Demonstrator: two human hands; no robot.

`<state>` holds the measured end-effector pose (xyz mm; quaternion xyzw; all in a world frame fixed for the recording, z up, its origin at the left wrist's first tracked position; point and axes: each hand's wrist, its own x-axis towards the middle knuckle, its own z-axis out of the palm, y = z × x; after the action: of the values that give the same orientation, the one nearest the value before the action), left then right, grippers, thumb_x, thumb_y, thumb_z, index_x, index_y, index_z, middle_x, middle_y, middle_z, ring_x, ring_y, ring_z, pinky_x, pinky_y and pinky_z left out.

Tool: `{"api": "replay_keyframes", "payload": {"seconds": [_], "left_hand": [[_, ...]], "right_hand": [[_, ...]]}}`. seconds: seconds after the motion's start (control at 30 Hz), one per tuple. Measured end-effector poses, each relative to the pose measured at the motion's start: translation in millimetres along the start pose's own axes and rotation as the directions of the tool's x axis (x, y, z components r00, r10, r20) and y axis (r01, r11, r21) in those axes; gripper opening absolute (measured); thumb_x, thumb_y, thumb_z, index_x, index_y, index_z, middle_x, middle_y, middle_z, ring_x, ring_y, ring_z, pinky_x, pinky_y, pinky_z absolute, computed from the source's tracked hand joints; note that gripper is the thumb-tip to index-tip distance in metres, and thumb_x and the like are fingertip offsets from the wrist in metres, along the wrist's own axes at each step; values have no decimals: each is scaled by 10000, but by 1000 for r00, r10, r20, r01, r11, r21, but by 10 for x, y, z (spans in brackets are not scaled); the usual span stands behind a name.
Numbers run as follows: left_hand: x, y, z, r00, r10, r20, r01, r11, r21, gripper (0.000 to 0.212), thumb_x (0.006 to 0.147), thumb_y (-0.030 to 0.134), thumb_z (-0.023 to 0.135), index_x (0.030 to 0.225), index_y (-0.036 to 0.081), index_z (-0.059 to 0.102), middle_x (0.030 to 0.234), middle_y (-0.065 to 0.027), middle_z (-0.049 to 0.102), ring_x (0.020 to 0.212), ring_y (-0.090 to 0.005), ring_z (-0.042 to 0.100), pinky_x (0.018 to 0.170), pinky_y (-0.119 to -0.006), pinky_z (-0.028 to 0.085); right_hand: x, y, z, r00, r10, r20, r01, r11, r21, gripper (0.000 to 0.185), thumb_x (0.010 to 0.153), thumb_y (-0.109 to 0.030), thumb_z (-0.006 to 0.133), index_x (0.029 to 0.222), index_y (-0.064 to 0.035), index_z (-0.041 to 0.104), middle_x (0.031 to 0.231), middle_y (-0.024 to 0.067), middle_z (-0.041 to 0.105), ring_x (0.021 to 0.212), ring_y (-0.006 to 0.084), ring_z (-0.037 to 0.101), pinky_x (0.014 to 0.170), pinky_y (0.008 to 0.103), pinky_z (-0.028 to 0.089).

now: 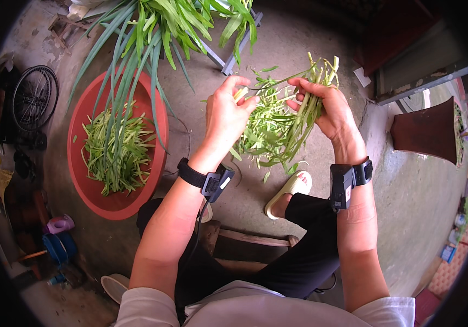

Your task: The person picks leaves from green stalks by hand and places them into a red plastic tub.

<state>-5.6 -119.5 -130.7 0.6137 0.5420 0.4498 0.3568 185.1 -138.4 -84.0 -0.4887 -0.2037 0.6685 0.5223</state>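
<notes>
A bunch of leafy green stems (308, 107), probably water spinach, is held in my right hand (328, 103). Its cut ends point up and its leaves hang down. My left hand (227, 110) pinches a short pale stem piece (240, 95) between thumb and fingers. One thin stem stretches between the two hands. Beneath them, a loose heap of leaves and stems (264, 122) lies on the concrete floor, partly hidden by the bunch. To the left stands a red plastic basin (79, 180) holding picked greens (115, 151).
Long scallion leaves (113, 77) overhang the basin, beside more leafy greens (168, 24) on a metal-legged stand (234, 53). A wooden stool (254, 237) is between my legs. A spoked wheel (36, 98) stands left; a brown planter (426, 131) stands right.
</notes>
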Motion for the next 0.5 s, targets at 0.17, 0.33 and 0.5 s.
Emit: {"api": "replay_keyframes", "payload": {"seconds": [0.17, 0.33, 0.5], "left_hand": [[-131, 113, 55, 950, -89, 300, 110, 992, -54, 155, 723, 120, 741, 727, 22, 621, 634, 40, 564, 597, -24, 465, 538, -191, 390], [-262, 158, 147, 893, -42, 447, 91, 992, -87, 179, 722, 138, 746, 728, 7, 623, 630, 45, 563, 584, -38, 468, 523, -217, 389], [-269, 173, 163, 903, -21, 430, 36, 999, -27, 172, 750, 136, 721, 776, -9, 632, 640, 34, 562, 583, -47, 465, 518, -223, 381]], "right_hand": [[-4, 10, 5, 999, -31, 15, 31, 999, -18, 222, 874, -75, 533, 1007, 99, 572, 826, 88, 564, 715, 144, 544, 732, 342, 558], [16, 53, -3, 1000, -21, -13, 22, 1000, 7, 226, 864, -91, 570, 995, 94, 574, 866, 116, 605, 725, 173, 594, 722, 341, 561], [28, 117, 32, 998, -61, -26, 61, 998, 13, 229, 836, -109, 619, 968, 75, 582, 829, 115, 622, 724, 196, 619, 646, 318, 561]]}}
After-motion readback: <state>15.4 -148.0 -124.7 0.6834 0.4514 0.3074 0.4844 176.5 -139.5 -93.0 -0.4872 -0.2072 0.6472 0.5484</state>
